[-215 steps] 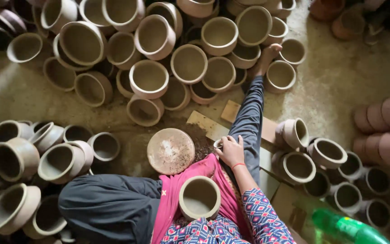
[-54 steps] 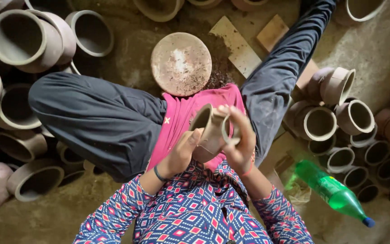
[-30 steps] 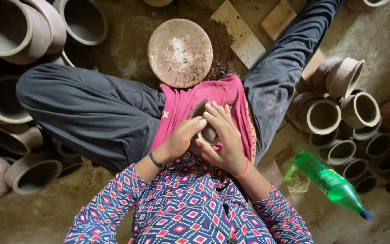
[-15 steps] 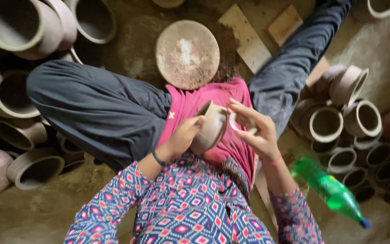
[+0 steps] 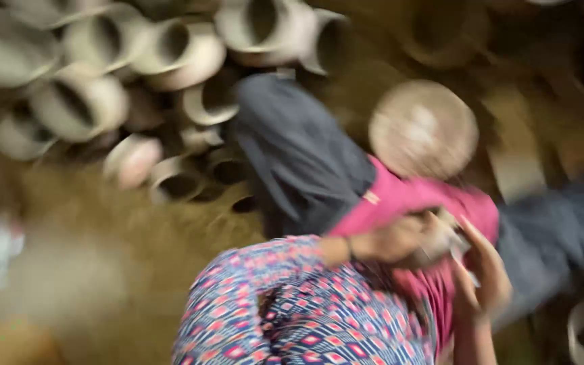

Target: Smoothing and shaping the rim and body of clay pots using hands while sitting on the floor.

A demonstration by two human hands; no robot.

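The left hand (image 5: 390, 242) is closed on a small clay pot (image 5: 434, 236) over the lap; the right hand (image 5: 484, 270), open, steadies its far side; a round disc (image 5: 424, 128) lies beyond.

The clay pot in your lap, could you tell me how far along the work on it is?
Many finished-looking clay pots lie piled on the ground. In hand: one pot sits on the pink cloth, the left hand gripping it and the right hand beside it. The picture is too blurred to judge its surface or what is left.
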